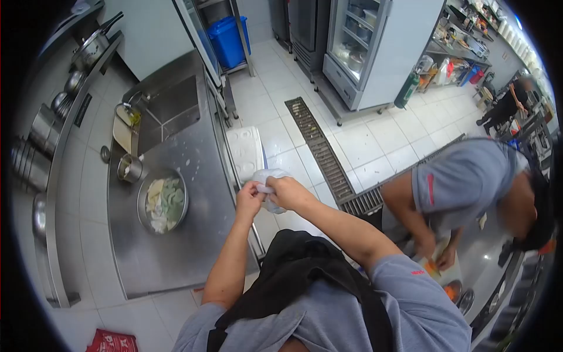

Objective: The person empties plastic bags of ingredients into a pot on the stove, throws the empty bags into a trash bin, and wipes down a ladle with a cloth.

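Both hands are together in front of my chest, past the counter's right edge, on a whitish translucent plastic bag (271, 206). My left hand (250, 199) pinches the bag's gathered top from the left. From the right, my right hand (285, 193) has its fingers closed round the same twisted part. The bag's body hangs below and behind the fingers, and its contents cannot be made out. To the left, a metal bowl (186, 202) with pale green and cream pieces stands on the steel counter (205, 234).
A sink (170, 111) and a small pot (138, 170) are at the left. A white cooler box (243, 146) stands on the floor beyond my hands. At the right, a co-worker (463, 176) bends over orange food on a board. Another person (509, 105) stands farther back.
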Demonstrator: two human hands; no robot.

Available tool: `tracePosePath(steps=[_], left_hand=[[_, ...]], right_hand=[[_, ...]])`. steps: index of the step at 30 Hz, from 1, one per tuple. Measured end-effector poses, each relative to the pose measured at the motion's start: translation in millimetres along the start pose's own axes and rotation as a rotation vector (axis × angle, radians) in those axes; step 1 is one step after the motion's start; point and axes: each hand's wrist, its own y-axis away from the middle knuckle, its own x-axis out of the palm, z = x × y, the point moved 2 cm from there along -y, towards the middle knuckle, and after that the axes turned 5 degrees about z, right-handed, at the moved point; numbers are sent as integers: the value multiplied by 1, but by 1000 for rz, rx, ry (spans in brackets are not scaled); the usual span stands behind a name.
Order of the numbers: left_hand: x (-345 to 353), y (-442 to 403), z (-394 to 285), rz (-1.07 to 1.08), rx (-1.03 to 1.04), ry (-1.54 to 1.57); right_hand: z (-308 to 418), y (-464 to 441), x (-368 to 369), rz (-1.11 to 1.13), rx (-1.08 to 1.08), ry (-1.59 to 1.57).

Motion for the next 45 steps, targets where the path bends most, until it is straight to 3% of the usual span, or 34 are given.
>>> tracePosePath(steps=[2,5,7,10,13,16,21,23,25,27,29,31,34,37,42,45], left_hand=[[-6,-53,3,-147,-145,-119],[-1,-167,31,-271,-61,-402],[11,-212,28,-239,-134,-438],[43,-295,24,-84,-22,-464],[83,-373,0,263,88,-333],[142,-444,-35,504,-28,-368],[283,-555,-65,507,143,-634],[338,-588,-77,418,267,-760],[383,-603,-100,501,242,-725],[427,-615,-129,740,163,-564],[470,-645,-121,785,152,-495],[512,-640,-153,1029,-145,-233],[578,-648,-180,1137,-222,-4],[658,-655,-204,1305,-193,59],[791,-706,-224,1571,-97,-31],[854,-752,-267,1755,-260,-48]], right_hand=[[-22,-40,-13,34,-23,50],[-75,-102,-43,86,-82,97],[-113,-132,-57,88,-31,126],[-180,-163,-90,100,70,84],[-230,-179,-144,-42,198,16],[-279,-179,-200,-148,342,-20],[-366,-146,-270,-422,405,22],[-398,-128,-302,-547,476,-16],[-431,-108,-330,-620,549,-45],[-469,-93,-368,-701,592,-68],[-519,-72,-392,-755,705,-169],[-561,-55,-417,-789,785,-184],[-616,-17,-447,-893,1012,-312],[-687,27,-467,-1065,1055,-348],[-779,84,-537,-1141,1122,-325],[-839,122,-587,-1188,1144,-381]])
